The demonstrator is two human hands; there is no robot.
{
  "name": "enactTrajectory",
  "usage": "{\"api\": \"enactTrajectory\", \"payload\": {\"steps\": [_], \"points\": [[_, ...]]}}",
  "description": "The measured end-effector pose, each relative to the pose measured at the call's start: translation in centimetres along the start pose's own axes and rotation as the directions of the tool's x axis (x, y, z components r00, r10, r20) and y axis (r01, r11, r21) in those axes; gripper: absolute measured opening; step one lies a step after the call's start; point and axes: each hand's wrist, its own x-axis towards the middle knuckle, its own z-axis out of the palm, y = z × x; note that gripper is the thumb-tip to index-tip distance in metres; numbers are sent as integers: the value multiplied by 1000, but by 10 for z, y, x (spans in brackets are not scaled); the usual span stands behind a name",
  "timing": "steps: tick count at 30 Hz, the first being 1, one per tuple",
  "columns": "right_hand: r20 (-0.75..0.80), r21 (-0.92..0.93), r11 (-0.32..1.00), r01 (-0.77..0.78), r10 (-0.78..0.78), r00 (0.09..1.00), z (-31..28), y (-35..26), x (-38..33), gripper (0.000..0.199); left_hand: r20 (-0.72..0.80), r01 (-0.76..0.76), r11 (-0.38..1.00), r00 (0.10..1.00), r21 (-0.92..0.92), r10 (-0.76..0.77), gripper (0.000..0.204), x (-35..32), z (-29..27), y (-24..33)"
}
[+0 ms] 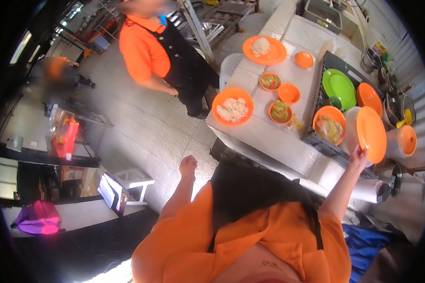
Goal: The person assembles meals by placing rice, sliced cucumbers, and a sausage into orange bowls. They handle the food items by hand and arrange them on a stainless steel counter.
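Note:
My right hand (358, 157) grips the rim of an orange plate (371, 134), tilted up on edge at the right of the counter. Beside that plate is a black crate (320, 147) with a green plate (339, 88), another orange plate (369, 99) and an orange bowl (316, 123) of bagged food. Over the floor left of the counter, my left hand (188, 166) is raised with its fingers curled in, and nothing shows in it. An orange bowl of pale crumbly food (233, 109) sits at the counter's near left corner.
The tiled counter (274, 137) also bears small orange bowls (288, 93), some with vegetables, and an orange plate with a pale mound (260, 46). A sink (323, 19) lies at the far end. Across the floor stands a co-worker in a black apron (186, 61), close to the counter's left side.

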Motion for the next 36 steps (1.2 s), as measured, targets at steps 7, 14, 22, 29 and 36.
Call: {"api": "enactTrajectory", "payload": {"steps": [7, 14, 22, 29, 36], "points": [[-48, -177, 984, -35, 27, 998, -23, 5, 51, 20, -32, -101, 995, 994, -4, 101, 30, 15, -14, 5], [29, -41, 997, -64, 65, 997, -31, -15, 53, 25, -95, -134, 991, 987, -11, 132, 27, 24, -24, 21], [-43, -50, 999, 16, -18, 999, -28, -30, 57, 20, -97, -202, 978, 976, -55, 196, 28, 39, -17, 56], [-94, 2, 996, 84, -83, 992, -3, -15, 32, 24, -57, -167, 986, 984, 1, 167, 28, 45, -13, 49], [22, -126, 982, 143, -141, 990, -22, -28, 53, 31, -58, -140, 990, 989, -27, 138, 28, 42, -11, 53]]}}
